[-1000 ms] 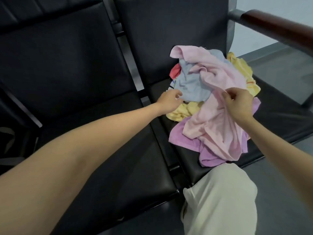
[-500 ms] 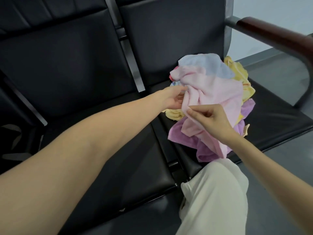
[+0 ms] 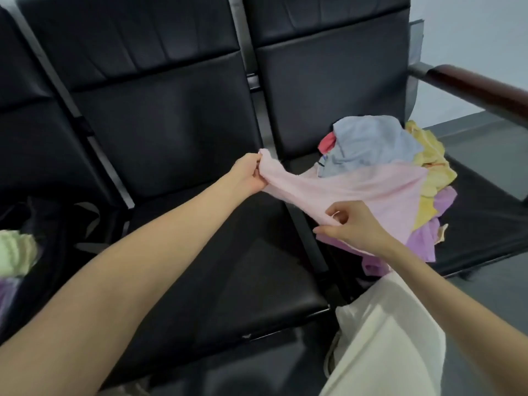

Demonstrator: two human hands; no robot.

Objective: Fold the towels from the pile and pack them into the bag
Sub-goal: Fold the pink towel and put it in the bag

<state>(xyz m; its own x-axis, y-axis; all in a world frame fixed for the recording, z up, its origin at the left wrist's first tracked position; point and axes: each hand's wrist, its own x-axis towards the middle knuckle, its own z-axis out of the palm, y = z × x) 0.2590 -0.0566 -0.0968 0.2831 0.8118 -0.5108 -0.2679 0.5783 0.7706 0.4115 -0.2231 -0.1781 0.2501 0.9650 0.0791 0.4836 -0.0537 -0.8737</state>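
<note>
A pale pink towel (image 3: 368,190) is stretched from the pile on the right seat toward the middle seat. My left hand (image 3: 248,174) grips one corner of it above the middle seat's back edge. My right hand (image 3: 353,227) pinches its near edge by the gap between the seats. The pile (image 3: 400,167) holds blue, yellow, purple and red towels. A dark bag (image 3: 43,224) sits on the left seat with a green towel (image 3: 15,251) inside it.
Three black padded seats stand in a row; the middle seat (image 3: 223,252) is bare. A brown armrest (image 3: 480,90) crosses at the right. My knee in light trousers (image 3: 385,332) is at the bottom right, over grey floor.
My left hand has pulled a corner of the pink towel leftward off the pile. My right hand followed along its near edge. The view swung left, bringing the bag into sight.
</note>
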